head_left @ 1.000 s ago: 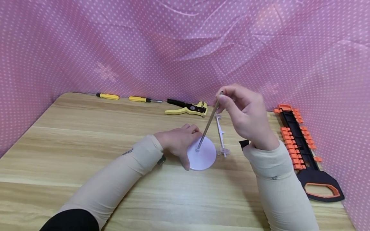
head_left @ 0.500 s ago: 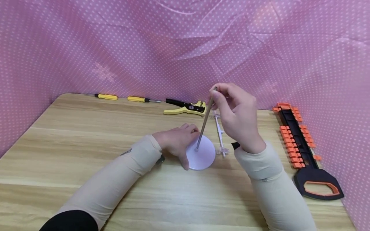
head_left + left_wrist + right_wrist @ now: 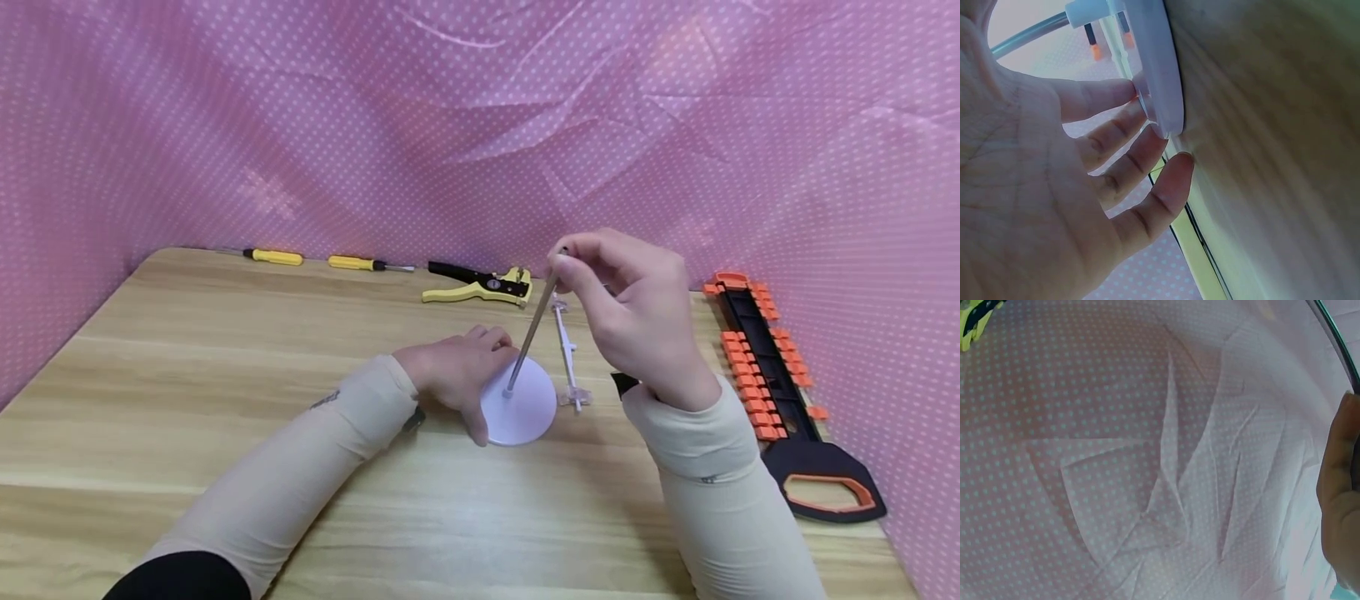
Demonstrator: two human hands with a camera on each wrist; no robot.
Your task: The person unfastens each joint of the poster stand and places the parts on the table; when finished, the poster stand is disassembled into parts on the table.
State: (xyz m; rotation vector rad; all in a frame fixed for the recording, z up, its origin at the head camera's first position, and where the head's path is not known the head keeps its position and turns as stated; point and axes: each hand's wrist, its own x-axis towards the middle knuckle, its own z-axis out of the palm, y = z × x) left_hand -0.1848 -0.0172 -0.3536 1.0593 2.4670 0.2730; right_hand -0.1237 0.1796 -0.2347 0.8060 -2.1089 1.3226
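Note:
In the head view a white round base point(image 3: 528, 412) lies on the wooden table, and a thin metal rod point(image 3: 536, 325) rises from its raised centre socket, tilted to the right. My left hand point(image 3: 459, 371) holds the base at its left side, thumb at the near rim and fingers at the far rim. In the left wrist view those fingertips point(image 3: 1138, 87) touch the edge of the base point(image 3: 1163, 69). My right hand point(image 3: 637, 308) pinches the rod near its top between thumb and forefinger. The right wrist view catches only part of this hand point(image 3: 1341, 500) and the rod point(image 3: 1335, 337).
Right of the base lies a slim white bar with clear end pieces point(image 3: 567, 354). Yellow-black wire strippers point(image 3: 483, 285) and two yellow-handled screwdrivers point(image 3: 277, 257) line the back edge. A black rack with orange clips point(image 3: 780, 375) lies at the right. Pink dotted cloth point(image 3: 480, 125) hangs behind.
My right hand and the rod's top swung left, then came slightly back to the right and lower. My left hand stays on the base. The head view shifted a little.

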